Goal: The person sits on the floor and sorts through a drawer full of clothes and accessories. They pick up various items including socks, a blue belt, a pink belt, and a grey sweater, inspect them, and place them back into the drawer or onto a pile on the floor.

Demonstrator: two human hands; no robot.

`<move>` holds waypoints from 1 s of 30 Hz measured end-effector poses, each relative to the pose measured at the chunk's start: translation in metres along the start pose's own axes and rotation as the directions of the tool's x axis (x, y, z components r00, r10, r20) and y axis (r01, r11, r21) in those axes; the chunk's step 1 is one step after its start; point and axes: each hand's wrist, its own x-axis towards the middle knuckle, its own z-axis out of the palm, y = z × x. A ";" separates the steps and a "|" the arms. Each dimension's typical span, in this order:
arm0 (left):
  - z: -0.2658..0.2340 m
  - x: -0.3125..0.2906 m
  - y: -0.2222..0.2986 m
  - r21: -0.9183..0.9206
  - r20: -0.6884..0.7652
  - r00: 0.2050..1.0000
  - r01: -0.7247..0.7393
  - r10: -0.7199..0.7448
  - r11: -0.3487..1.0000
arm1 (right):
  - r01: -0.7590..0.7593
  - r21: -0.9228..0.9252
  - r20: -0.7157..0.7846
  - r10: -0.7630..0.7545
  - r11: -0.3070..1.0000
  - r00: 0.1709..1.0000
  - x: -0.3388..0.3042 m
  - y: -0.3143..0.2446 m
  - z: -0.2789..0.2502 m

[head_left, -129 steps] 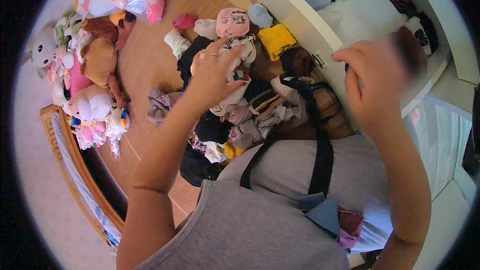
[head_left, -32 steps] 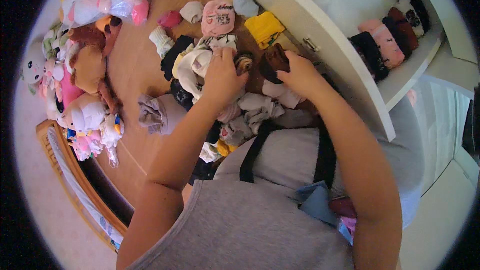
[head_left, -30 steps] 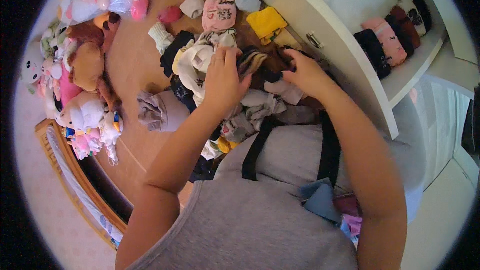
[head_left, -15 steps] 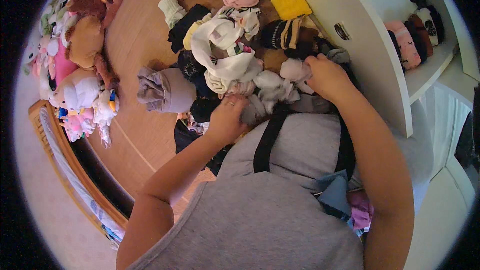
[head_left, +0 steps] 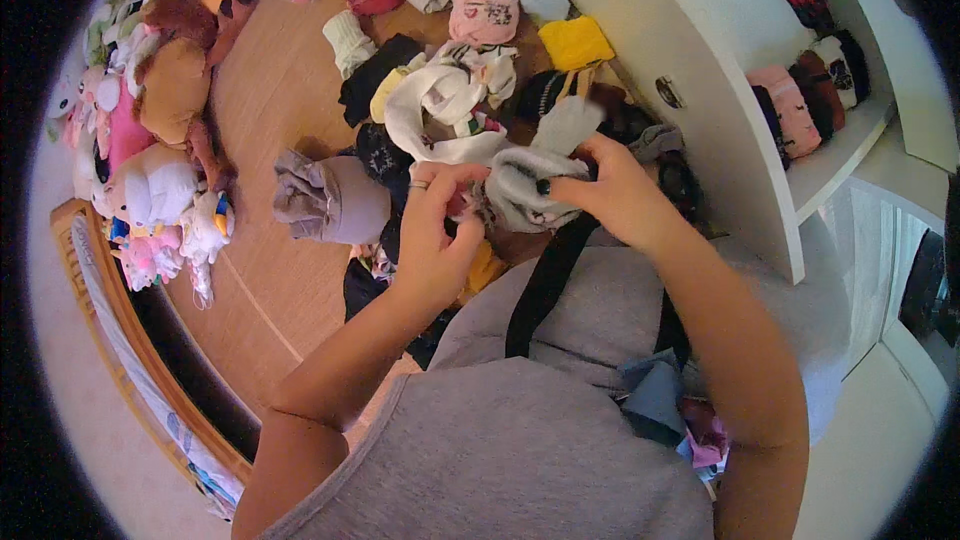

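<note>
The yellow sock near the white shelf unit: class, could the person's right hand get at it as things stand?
Probably not at once: the right hand grips a grey sock. The yellow sock lies uncovered beyond it.

Home, likely child's bedroom. Wooden floor (head_left: 270, 120) in upper left of frame. Row of soft toys (head_left: 150, 150) along left edge. Pile of socks (head_left: 460, 110) at top centre. White shelf unit (head_left: 720, 110) at upper right, rolled socks on shelf.
</note>
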 end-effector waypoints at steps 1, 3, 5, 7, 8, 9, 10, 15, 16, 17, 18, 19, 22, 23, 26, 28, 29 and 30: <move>0.004 0.002 0.008 -0.236 0.035 0.994 0.105 -0.100 0.966 | 0.069 0.026 -0.043 -0.067 0.997 0.997 -0.002 0.000 0.001; 0.012 0.008 0.015 -0.503 0.098 0.975 0.221 -0.200 0.835 | 0.221 0.093 -0.106 -0.211 0.971 0.972 -0.002 0.004 0.004; 0.013 0.014 0.026 -0.549 0.099 0.975 0.221 -0.200 0.806 | 0.210 0.216 -0.024 -0.210 0.954 0.977 -0.001 0.006 -0.003; 0.012 0.018 0.032 -0.579 0.100 0.971 0.235 -0.217 0.781 | 0.095 0.478 0.020 -0.119 0.873 0.993 -0.009 -0.010 -0.012; 0.011 0.022 0.029 -0.563 0.074 0.974 0.217 -0.214 0.797 | 0.089 0.538 0.069 -0.149 0.838 0.986 -0.009 -0.011 -0.015; 0.011 0.026 0.026 -0.547 0.047 0.977 0.198 -0.207 0.813 | 0.081 0.594 0.112 -0.183 0.800 0.977 -0.007 -0.013 -0.021; 0.011 0.030 0.028 -0.530 0.021 0.980 0.179 -0.198 0.829 | 0.070 0.647 0.153 -0.219 0.759 0.963 -0.006 -0.014 -0.025; 0.022 0.033 0.041 -0.470 -0.044 0.994 0.069 -0.102 0.880 | 0.115 0.204 0.105 -0.139 0.972 0.985 -0.014 -0.026 -0.021; 0.023 0.034 0.042 -0.481 -0.032 0.993 0.086 -0.116 0.873 | 0.142 0.164 0.080 -0.157 0.976 0.984 -0.015 -0.028 -0.022; 0.022 0.035 0.043 -0.491 -0.020 0.991 0.103 -0.130 0.865 | 0.168 0.124 0.055 -0.175 0.978 0.983 -0.017 -0.030 -0.022; 0.021 0.036 0.045 -0.500 -0.011 0.990 0.118 -0.143 0.858 | 0.193 0.081 0.032 -0.196 0.978 0.980 -0.018 -0.032 -0.024; 0.020 0.037 0.047 -0.587 0.025 0.990 0.129 -0.141 0.799 | 0.367 -0.012 -0.017 -0.367 0.930 0.930 -0.020 -0.032 -0.025; 0.018 0.037 0.057 -0.704 0.081 0.994 0.105 -0.068 0.703 | 0.573 -0.258 -0.027 -0.599 0.778 0.801 -0.033 -0.040 -0.027; 0.023 0.033 0.065 -0.665 0.071 0.997 0.055 -0.010 0.745 | 0.489 -0.299 -0.001 -0.512 0.820 0.859 -0.044 -0.047 -0.029; 0.039 0.027 0.083 -0.487 0.021 0.981 -0.160 0.195 0.858 | 0.416 -0.391 -0.119 -0.493 0.821 0.862 -0.064 -0.050 -0.032; 0.046 0.026 0.101 -0.601 0.119 0.978 -0.069 0.174 0.797 | 0.411 -0.455 -0.258 -0.559 0.790 0.788 -0.076 -0.043 -0.037; 0.052 0.026 0.108 -0.648 0.142 0.970 -0.059 0.196 0.760 | 0.465 -0.421 -0.331 -0.609 0.779 0.721 -0.088 -0.049 -0.041; 0.058 0.026 0.116 -0.694 0.167 0.960 -0.047 0.224 0.718 | 0.475 -0.459 -0.374 -0.648 0.751 0.663 -0.097 -0.049 -0.049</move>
